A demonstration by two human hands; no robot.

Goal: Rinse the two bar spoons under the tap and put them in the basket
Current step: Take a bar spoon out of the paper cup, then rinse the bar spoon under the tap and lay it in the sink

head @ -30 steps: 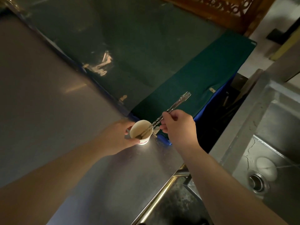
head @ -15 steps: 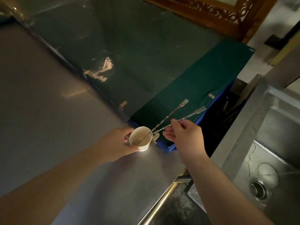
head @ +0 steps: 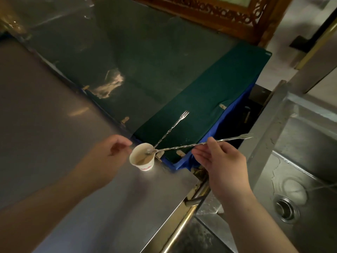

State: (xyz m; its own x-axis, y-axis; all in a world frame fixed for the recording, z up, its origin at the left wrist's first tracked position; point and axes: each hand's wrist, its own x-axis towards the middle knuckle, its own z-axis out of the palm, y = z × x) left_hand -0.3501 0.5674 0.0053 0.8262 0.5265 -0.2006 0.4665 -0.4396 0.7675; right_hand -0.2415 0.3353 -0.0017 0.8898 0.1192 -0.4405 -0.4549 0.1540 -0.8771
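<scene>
You are on the pick-up step: your right hand (head: 222, 161) pinches one bar spoon (head: 202, 143), its bowl in the paper cup (head: 142, 158); your left hand (head: 107, 152) (fingers curled loosely) steadies it. Next, collect the second spoon (head: 170, 129), then cross to the sink (head: 299, 161).

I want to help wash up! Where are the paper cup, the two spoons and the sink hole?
White paper cup (head: 145, 164), head view, outer wall.
Twisted steel bar spoons (head: 179, 147), head view, shaft.
Round steel sink drain (head: 287, 210), head view, centre.

dim overall | glare on steel counter (head: 149, 179) | edges warped, soft
</scene>
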